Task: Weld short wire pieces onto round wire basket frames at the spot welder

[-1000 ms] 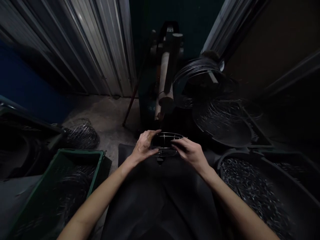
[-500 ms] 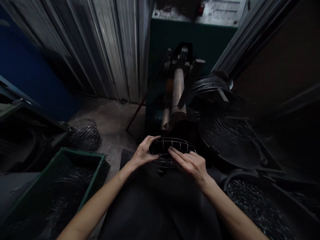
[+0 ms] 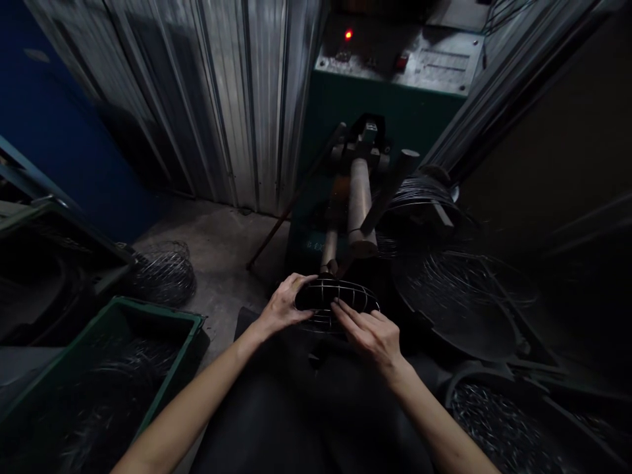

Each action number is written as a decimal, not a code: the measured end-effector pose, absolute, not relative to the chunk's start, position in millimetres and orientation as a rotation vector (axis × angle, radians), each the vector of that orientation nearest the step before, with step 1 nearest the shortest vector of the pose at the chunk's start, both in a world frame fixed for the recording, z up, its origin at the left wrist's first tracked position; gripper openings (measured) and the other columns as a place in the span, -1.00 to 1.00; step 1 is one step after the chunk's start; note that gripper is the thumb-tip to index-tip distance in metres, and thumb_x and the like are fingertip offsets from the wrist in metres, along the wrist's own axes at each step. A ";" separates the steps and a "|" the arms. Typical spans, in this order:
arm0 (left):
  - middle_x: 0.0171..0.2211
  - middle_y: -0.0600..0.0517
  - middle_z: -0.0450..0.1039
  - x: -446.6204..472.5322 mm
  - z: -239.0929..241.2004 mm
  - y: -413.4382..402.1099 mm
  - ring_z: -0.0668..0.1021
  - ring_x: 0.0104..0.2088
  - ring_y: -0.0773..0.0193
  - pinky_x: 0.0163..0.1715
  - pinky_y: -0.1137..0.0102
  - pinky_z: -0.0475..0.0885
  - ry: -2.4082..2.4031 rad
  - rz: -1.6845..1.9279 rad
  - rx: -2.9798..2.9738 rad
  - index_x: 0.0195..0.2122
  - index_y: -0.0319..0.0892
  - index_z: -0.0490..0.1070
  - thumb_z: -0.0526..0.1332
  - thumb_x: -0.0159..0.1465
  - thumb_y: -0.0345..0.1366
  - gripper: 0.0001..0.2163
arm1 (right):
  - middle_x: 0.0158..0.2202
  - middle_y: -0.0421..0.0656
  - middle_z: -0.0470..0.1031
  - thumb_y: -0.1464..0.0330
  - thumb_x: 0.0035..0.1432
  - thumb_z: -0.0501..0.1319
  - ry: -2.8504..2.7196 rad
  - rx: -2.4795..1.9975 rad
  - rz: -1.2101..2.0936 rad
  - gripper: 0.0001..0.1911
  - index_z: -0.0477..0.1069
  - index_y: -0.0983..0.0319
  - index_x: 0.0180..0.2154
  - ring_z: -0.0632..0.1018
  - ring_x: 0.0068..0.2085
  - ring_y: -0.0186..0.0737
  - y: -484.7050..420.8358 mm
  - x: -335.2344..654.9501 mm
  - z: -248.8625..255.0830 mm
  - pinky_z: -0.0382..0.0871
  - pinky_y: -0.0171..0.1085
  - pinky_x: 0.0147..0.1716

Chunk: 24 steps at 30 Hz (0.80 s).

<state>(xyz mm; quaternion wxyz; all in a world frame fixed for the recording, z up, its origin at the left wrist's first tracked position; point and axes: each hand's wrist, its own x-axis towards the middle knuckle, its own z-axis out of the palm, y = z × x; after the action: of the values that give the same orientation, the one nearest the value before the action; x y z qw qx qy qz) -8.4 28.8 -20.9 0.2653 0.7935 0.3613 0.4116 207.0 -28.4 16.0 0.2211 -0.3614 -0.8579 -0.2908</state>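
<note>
A round wire cage of thin metal rings and cross wires is held between my hands, over my dark-covered lap. My left hand grips its left side, thumb and fingers curved around the rim. On the right side, my right hand holds the cage, with its index finger stretched along the near wires. Just beyond the cage stand the metal electrode arms of a green machine, which looks like a spot welder. The lower arm's tip is close to the cage's far edge; whether they touch is hard to tell.
At left a green crate holds wire pieces, with a tangled wire bundle on the floor behind it. On the right are a coil of wire, a dark round tray and a tub of small metal pieces. A red lamp glows on the panel.
The view has tilted up, so the machine sits lower and its lit red lamp shows. Both hands keep their hold on the wire cage, which has turned or tipped slightly.
</note>
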 end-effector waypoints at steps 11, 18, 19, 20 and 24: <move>-0.08 -0.03 0.34 -5.4 -20.0 52.8 0.46 -0.06 0.15 -0.05 0.26 0.43 0.999 1.138 2.167 0.11 -0.10 0.23 0.36 0.04 -0.39 -0.41 | -0.05 -0.15 0.55 0.59 0.19 0.08 -2.339 -1.020 -0.863 -0.66 0.48 0.24 -0.08 0.43 -0.53 -0.48 -5.3 208.4 11.0 0.16 -0.32 -0.45; 0.02 -0.08 0.27 -17.8 -28.7 53.8 0.39 0.05 0.10 0.08 0.16 0.35 0.943 1.108 2.267 0.20 -0.04 0.12 0.31 0.11 -0.34 -0.37 | -0.01 -0.17 0.52 0.58 0.20 0.07 -2.289 -1.042 -0.805 -0.50 0.33 0.12 0.13 0.47 -0.46 -0.47 -12.7 201.9 9.1 0.20 -0.34 -0.42; 0.08 -0.11 0.22 -21.6 -33.1 53.5 0.35 0.10 0.07 0.12 0.13 0.31 0.940 1.112 2.270 0.24 -0.04 0.06 0.31 0.12 -0.32 -0.33 | 0.02 -0.19 0.50 0.56 0.20 0.08 -2.289 -1.106 -0.747 -0.49 0.30 0.10 0.15 0.49 -0.43 -0.47 -22.9 209.1 9.7 0.22 -0.35 -0.41; 0.12 -0.13 0.16 -25.1 -38.3 53.3 0.32 0.13 0.05 0.14 0.11 0.28 0.949 1.119 2.259 0.27 -0.05 -0.02 0.30 0.12 -0.31 -0.28 | 0.02 -0.20 0.50 0.53 0.21 0.09 -2.261 -1.195 -0.667 -0.50 0.29 0.07 0.16 0.52 -0.40 -0.46 -37.0 220.7 8.7 0.24 -0.37 -0.40; 0.02 -0.10 0.22 -28.2 -59.4 51.1 0.38 0.05 0.13 0.09 0.14 0.32 1.076 1.150 2.153 0.31 -0.05 -0.16 0.28 0.12 -0.31 -0.20 | -0.13 -0.12 0.58 0.23 0.21 0.06 -1.681 -1.894 -0.254 -0.63 0.45 0.16 -0.02 0.59 -0.24 -0.20 -127.7 303.2 -23.5 0.40 -0.29 -0.28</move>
<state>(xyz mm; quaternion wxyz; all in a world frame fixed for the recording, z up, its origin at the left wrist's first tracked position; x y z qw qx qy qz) -28.2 51.1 -59.4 0.2348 0.7846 0.3920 0.4191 303.2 -127.7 -23.5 0.2938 -0.7113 -0.6314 -0.0955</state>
